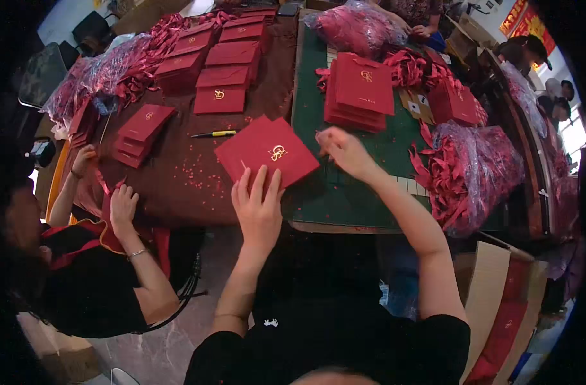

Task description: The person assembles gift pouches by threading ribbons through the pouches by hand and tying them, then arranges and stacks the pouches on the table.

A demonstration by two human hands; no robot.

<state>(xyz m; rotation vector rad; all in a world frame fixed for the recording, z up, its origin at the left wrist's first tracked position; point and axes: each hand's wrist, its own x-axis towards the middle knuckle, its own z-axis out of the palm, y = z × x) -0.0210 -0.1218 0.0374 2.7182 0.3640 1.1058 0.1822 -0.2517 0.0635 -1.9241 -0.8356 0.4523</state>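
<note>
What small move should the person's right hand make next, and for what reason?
I would suggest bringing the right hand to the right corner of the red gold-marked packet, perhaps to steady it. The left hand has its fingers on the packet, while the right hand is apart from it, above the green tabletop.

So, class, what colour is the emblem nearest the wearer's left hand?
The emblem is gold, clearest in the head view.
</note>
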